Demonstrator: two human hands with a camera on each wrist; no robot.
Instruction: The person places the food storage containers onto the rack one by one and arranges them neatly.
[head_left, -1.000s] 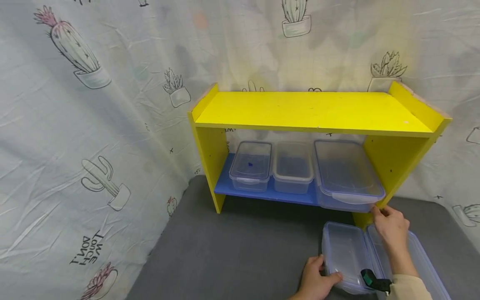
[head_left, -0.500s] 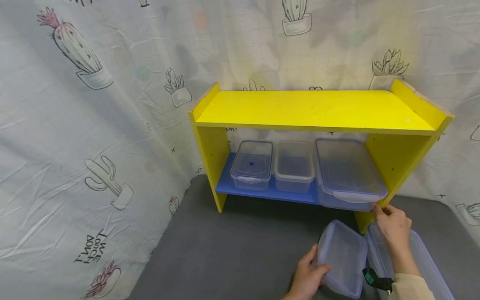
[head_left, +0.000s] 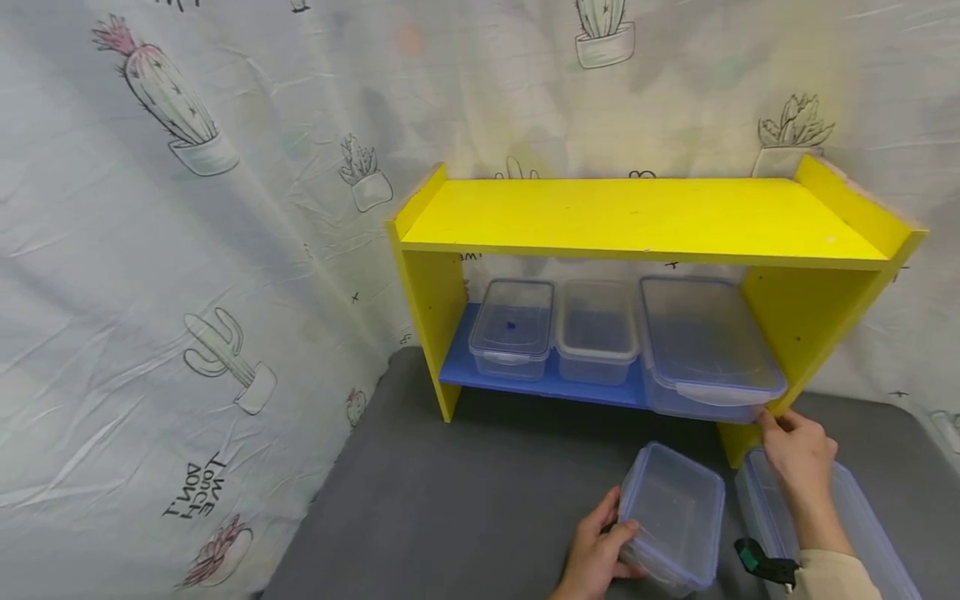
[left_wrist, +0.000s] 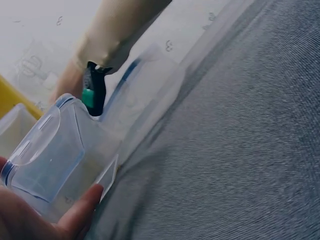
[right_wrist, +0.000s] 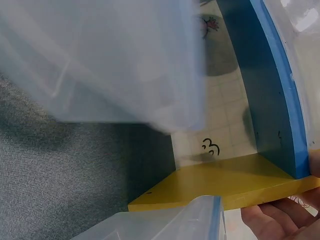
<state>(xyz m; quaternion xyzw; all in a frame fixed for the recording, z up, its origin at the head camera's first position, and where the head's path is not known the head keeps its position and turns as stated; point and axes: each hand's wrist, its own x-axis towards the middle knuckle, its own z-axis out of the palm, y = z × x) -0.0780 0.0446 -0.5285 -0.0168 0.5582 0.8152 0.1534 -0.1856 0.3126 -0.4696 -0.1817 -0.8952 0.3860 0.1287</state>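
Note:
My left hand point(head_left: 596, 546) grips a clear lidded food container point(head_left: 675, 510) by its left side, holding it tilted over the grey tabletop. In the left wrist view, thumb and fingers wrap the near end of this container point(left_wrist: 55, 150), by its clip flap. My right hand point(head_left: 798, 454) grips the yellow side panel point(head_left: 817, 321) of the small shelf, just below the shelf level; fingertips lie along that panel point(right_wrist: 235, 192) in the right wrist view. Right above these fingers, the front corner of a large blue-rimmed container point(head_left: 708, 333) overhangs the blue shelf board point(head_left: 551, 383).
Two smaller lidded containers, one blue-rimmed point(head_left: 513, 325) and one whitish point(head_left: 597, 329), stand left on the blue board. Another large container point(head_left: 870, 521) lies on the grey tabletop point(head_left: 420, 500) under my right forearm. A cactus-print curtain point(head_left: 315, 250) hangs behind the yellow top board point(head_left: 637, 212).
My left hand has lifted and tilted the food container, turning it and drawing it left, away from the large container on the table. My right hand stays at the side panel.

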